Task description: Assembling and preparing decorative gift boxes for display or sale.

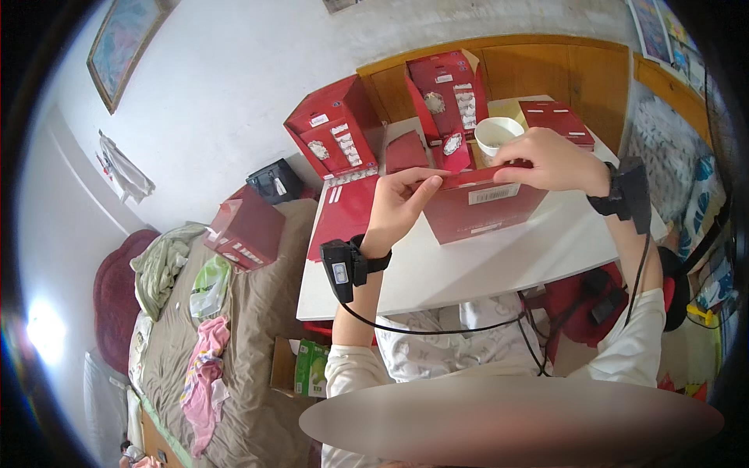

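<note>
White fabric sleeves [628, 343] at lower centre and right; boxy black wrist modules [638, 195], black straps [378, 264], thin black cables [421, 333]; grey-patterned white clothing [417, 347]

Looks like smooth cardboard on the held box [460, 220]; smooth on the white tabletop [437, 274]; like wood on the panel [554, 70]. Looks like wrinkled, matt cloth on the bedspread [269, 335]; like plastic on the bag [209, 290].

At centre, we have the box [460, 216] on the table [374, 285], our left hand [399, 201] at its left upper edge, our right hand [552, 157] at its right. Just behind it stands the cup [485, 142]; farther up, 1 carton [328, 121] left of a 2nd carton [425, 74]. In the left half, the bed [261, 343] bears a case [248, 228], a bag [211, 287] below it, a cloth [204, 382] lower still.
</note>
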Tool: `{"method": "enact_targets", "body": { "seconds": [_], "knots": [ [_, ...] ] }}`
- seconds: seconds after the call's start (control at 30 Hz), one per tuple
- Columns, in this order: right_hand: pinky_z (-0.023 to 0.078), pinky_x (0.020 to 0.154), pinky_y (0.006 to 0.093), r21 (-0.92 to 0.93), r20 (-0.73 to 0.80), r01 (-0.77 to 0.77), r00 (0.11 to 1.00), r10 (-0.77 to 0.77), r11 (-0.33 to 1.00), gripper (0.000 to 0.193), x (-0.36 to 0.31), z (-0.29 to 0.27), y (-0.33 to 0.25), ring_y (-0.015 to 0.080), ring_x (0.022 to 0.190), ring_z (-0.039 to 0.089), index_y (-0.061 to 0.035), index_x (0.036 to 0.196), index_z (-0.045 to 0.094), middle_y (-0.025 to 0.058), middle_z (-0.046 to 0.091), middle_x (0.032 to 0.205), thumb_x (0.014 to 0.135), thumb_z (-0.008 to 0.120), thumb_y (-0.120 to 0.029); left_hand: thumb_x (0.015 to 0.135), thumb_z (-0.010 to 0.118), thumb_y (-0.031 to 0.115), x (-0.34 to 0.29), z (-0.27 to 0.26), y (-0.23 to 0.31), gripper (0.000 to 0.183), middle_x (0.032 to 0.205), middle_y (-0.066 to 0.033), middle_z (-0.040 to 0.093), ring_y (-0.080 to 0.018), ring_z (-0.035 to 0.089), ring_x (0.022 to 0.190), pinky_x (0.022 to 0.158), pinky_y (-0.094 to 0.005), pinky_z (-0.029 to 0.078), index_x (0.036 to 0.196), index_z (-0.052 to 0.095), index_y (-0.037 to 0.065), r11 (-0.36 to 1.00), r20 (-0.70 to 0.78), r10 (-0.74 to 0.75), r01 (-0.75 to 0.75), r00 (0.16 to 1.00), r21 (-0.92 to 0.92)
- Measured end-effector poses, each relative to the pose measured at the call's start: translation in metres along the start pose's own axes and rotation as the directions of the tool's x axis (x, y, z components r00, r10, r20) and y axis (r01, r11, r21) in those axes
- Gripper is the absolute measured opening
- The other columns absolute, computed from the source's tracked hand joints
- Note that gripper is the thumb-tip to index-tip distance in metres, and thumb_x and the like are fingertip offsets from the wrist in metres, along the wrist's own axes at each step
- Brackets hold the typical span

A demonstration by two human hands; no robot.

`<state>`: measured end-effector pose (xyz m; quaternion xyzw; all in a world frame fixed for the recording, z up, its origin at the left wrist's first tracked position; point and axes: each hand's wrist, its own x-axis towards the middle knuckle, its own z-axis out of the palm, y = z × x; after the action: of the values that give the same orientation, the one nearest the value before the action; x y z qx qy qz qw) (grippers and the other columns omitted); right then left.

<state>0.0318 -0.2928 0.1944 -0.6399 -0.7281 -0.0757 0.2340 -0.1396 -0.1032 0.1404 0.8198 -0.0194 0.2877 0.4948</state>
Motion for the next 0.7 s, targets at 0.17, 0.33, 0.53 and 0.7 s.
{"method": "enact_targets", "body": {
  "seconds": [0.17, 0.33, 0.53, 0.7],
  "knots": [
    [0.042, 0.053, 0.0226, 0.222, -0.108, -0.157, 0.977, 0.184, 0.962, 0.017, -0.021, -0.004, 0.032, 0.0085, 0.06, 0.056, -0.0009, 0.086, 0.064, 0.0057, 0.061, 0.067, 0.085, 0.059, -0.017, 0.091, 0.054, 0.016, 0.003, -0.009, -0.009, 0.022, 0.086, -0.0016, 0.062, -0.0036, 0.052, 0.078, 0.07, -0.0172, 0.041, 0.103, 0.062, -0.001, 0.996, -0.183, 0.079, -0.085, 0.98, -0.028],
    [0.044, 0.057, 0.0204, 0.35, -0.26, -0.129, 0.938, 0.229, 0.928, 0.015, -0.031, 0.018, 0.054, 0.0077, 0.066, 0.057, -0.0017, 0.093, 0.063, 0.0041, 0.063, 0.08, 0.087, 0.058, -0.014, 0.09, 0.056, 0.015, 0.002, -0.001, -0.021, 0.025, 0.086, -0.0023, 0.06, -0.0037, 0.051, 0.075, 0.062, -0.0165, 0.039, 0.109, 0.053, 0.001, 0.978, -0.311, 0.173, -0.201, 0.935, -0.06],
    [0.046, 0.065, 0.0209, 0.357, -0.47, -0.027, 0.858, 0.205, 0.934, 0.015, -0.027, 0.032, 0.053, 0.0089, 0.077, 0.06, -0.0015, 0.096, 0.062, 0.0053, 0.063, 0.082, 0.087, 0.059, -0.012, 0.087, 0.058, 0.007, -0.002, -0.001, -0.031, 0.031, 0.097, -0.0061, 0.056, -0.0097, 0.054, 0.089, 0.07, -0.0195, 0.042, 0.115, 0.045, 0.003, 0.98, -0.356, 0.19, -0.198, 0.915, 0.015],
    [0.048, 0.072, 0.0228, 0.479, -0.645, 0.119, 0.72, 0.256, 0.87, 0.013, -0.026, 0.054, 0.068, 0.0097, 0.086, 0.06, -0.0032, 0.097, 0.056, 0.0033, 0.062, 0.095, 0.085, 0.06, -0.005, 0.086, 0.055, 0.0, 0.003, 0.006, -0.057, 0.032, 0.103, -0.0075, 0.049, -0.0114, 0.05, 0.094, 0.075, -0.0218, 0.041, 0.114, 0.04, 0.002, 0.923, -0.526, 0.28, -0.377, 0.803, -0.085]
  ]
}}
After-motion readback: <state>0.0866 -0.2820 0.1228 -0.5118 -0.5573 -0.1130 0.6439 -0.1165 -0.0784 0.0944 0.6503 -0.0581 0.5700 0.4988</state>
